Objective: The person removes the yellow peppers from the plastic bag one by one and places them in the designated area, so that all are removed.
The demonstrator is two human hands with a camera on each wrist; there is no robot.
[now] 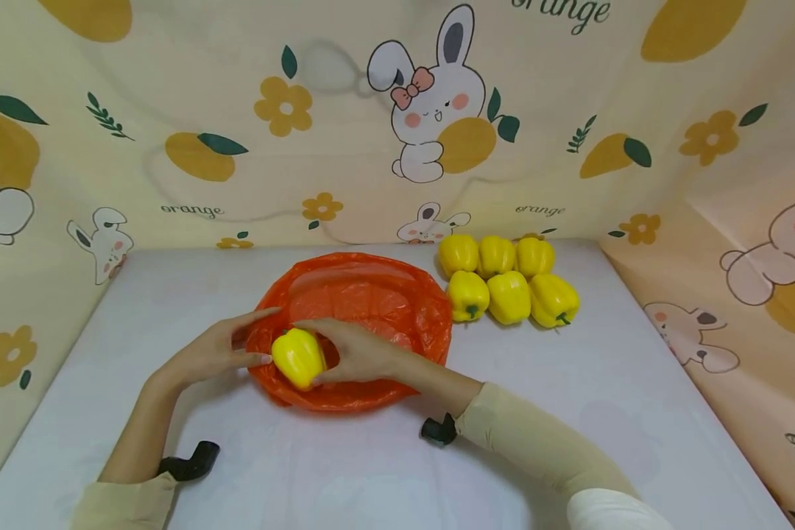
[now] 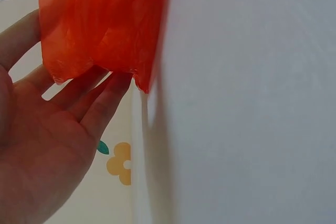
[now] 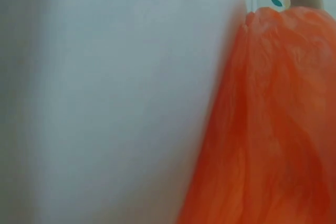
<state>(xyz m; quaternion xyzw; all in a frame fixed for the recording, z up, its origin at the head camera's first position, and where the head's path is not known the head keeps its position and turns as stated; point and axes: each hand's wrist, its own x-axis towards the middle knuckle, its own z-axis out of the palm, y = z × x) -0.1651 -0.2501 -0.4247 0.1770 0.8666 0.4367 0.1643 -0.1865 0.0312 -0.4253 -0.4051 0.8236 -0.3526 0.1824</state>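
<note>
A red plastic bag [image 1: 430, 309] stands wide open on the table. My right hand [image 1: 364, 353] reaches over its opening and grips a yellow bell pepper [image 1: 298, 358] between thumb and fingers, at the bag's left side. Beside that pepper is my left hand [image 1: 215, 350], its fingers spread along the outer left side of the bag. In the left wrist view, the left hand's fingers [image 2: 107, 103] look fairly straight and touch the red plastic. The right wrist view shows the bag's side [image 3: 273, 129] but not the right hand.
Several yellow bell peppers [image 1: 509, 298] lie in two rows right of the bag, near the back of the white table [image 1: 536, 397]. A patterned cloth [image 1: 344, 162] with rabbits and oranges hangs behind. Each wrist wears a black device [image 1: 192, 461].
</note>
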